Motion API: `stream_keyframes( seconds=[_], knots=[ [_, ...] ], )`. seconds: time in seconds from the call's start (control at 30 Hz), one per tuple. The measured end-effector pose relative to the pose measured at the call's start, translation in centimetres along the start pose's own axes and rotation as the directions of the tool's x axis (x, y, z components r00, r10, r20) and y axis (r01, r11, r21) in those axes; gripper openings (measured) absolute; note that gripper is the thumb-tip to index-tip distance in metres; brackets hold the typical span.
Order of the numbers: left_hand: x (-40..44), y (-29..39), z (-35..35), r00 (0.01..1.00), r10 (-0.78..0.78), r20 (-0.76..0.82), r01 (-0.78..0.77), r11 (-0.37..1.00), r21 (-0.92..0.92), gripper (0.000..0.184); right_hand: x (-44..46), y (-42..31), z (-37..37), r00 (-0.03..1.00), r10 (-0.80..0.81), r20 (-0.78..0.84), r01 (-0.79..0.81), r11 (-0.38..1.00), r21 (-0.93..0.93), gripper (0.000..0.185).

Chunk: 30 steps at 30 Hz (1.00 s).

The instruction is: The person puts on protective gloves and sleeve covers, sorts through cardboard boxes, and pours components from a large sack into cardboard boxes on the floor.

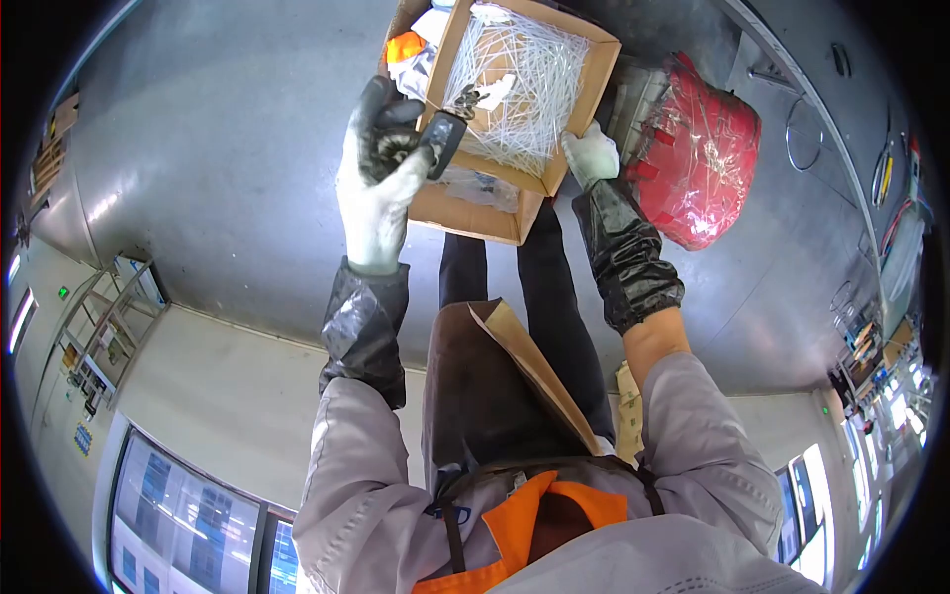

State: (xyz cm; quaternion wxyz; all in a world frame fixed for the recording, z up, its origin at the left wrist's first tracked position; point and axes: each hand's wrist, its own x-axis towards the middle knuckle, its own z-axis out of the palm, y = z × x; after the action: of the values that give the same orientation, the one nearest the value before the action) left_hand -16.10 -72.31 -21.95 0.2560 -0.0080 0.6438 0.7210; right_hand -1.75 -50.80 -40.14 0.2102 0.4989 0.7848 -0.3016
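My left hand (381, 173), in a white glove with dark fingers, is closed on a black key fob (442, 142) with a bunch of keys (464, 101) hanging from it. The fob is in front of the left side of a cardboard box (600, 71). Thin white strips (524, 89) fill that box. My right hand (592, 156), in a white glove, grips the box's near right corner. Beneath and to the left is another cardboard box (465, 217) with clear plastic, white cloth and an orange piece (405, 47) in it.
To the right of the boxes lies a red plastic-wrapped bundle (698, 153) beside a grey container. Tools and cables (884, 173) are at the far right. A metal rack (104, 332) stands at the left by the wall. A brown apron (475, 386) hangs over my legs.
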Motion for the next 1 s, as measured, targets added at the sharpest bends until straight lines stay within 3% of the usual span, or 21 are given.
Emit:
stream_keyframes(
  seconds=[0.1,0.2,0.23,0.27,0.3,0.33,0.4,0.43,0.5,0.53,0.6,0.63,0.67,0.7,0.77,0.83,0.9,0.97,1.0],
  knots=[
    [-0.5,1.4,0.6,0.998,-0.034,0.044,0.031,0.997,0.071,0.068,-1.4,-0.9,-1.5,0.999,0.040,0.033,-0.042,0.998,0.044,0.060],
    [-0.6,2.7,1.2,0.998,-0.011,0.065,0.007,0.998,0.060,0.066,-3.6,-2.6,-4.3,0.968,-0.111,-0.225,0.105,0.994,-0.040,0.066],
    [-0.4,3.1,1.5,0.997,0.000,0.075,-0.004,0.999,0.052,0.065,-4.5,-3.5,-5.7,0.965,-0.114,-0.235,0.109,0.993,-0.033,0.066],
    [-0.2,3.5,1.8,0.997,0.009,0.080,-0.013,0.999,0.052,0.065,-5.7,-4.5,-7.3,0.921,-0.314,-0.230,0.357,0.918,0.173,0.067],
    [-0.1,4.0,2.1,0.994,0.002,0.110,-0.002,1.000,0.000,0.064,-6.6,-5.7,-8.8,0.827,-0.495,-0.266,0.562,0.744,0.362,0.069],
    [-0.1,4.5,2.4,0.990,-0.006,0.142,0.014,0.999,-0.051,0.063,-7.3,-7.0,-10.2,0.825,-0.496,-0.272,0.565,0.742,0.362,0.069],
    [-0.1,5.1,2.9,0.984,-0.009,0.179,0.027,0.995,-0.099,0.063,-8.7,-9.5,-12.0,0.467,-0.835,-0.291,0.870,0.374,0.322,0.063],
    [0.1,5.1,3.0,0.978,-0.060,0.200,0.078,0.994,-0.083,0.062,-8.1,-9.9,-10.9,0.465,-0.834,-0.299,0.872,0.372,0.318,0.063],
    [0.4,5.1,3.3,0.959,-0.155,0.237,0.173,0.983,-0.055,0.061,-5.2,-9.3,-7.2,0.599,-0.797,0.078,0.597,0.510,0.619,0.047],
    [0.6,5.0,3.2,0.959,-0.137,0.249,0.156,0.986,-0.058,0.061,-3.9,-8.8,-6.5,0.596,-0.800,0.061,0.612,0.502,0.611,0.047],
    [0.7,4.8,2.0,0.981,-0.128,0.145,0.148,0.980,-0.133,0.060,-2.5,-8.5,-6.0,0.692,-0.721,-0.038,0.699,0.655,0.289,0.032],
    [0.3,4.9,1.3,0.987,-0.134,0.083,0.147,0.975,-0.166,0.060,-2.7,-8.2,-6.4,0.692,-0.721,-0.039,0.697,0.653,0.296,0.032],
    [-0.1,4.9,0.8,0.988,-0.132,0.078,0.143,0.977,-0.158,0.060,-2.9,-7.7,-7.0,0.773,-0.632,0.053,0.551,0.710,0.438,0.029],
    [-0.4,5.5,0.6,0.991,-0.089,0.100,0.104,0.983,-0.150,0.060,-3.4,-7.4,-7.8,0.823,-0.545,0.157,0.384,0.739,0.553,0.026],
    [0.1,7.1,0.5,0.986,0.017,0.164,0.006,0.990,-0.138,0.060,-4.1,-6.2,-7.7,0.835,-0.537,0.120,0.360,0.699,0.618,0.024],
    [1.0,9.6,0.6,0.939,0.253,0.234,-0.207,0.957,-0.202,0.059,-3.6,-5.1,-7.0,0.840,-0.537,0.079,0.354,0.653,0.669,0.022],
    [2.6,12.9,1.2,0.898,0.423,0.118,-0.391,0.892,-0.226,0.061,-3.4,-3.7,-5.3,0.874,-0.462,0.153,0.179,0.597,0.782,0.023],
    [3.8,17.2,4.1,0.865,0.494,-0.093,-0.502,0.852,-0.148,0.063,-4.0,-3.4,-4.8,0.876,-0.450,0.175,0.145,0.591,0.794,0.023],
    [5.0,18.6,4.7,0.836,0.541,-0.089,-0.547,0.812,-0.204,0.054,-4.3,-3.2,-4.5,0.877,-0.437,0.198,0.111,0.588,0.801,0.023]
  ],
)
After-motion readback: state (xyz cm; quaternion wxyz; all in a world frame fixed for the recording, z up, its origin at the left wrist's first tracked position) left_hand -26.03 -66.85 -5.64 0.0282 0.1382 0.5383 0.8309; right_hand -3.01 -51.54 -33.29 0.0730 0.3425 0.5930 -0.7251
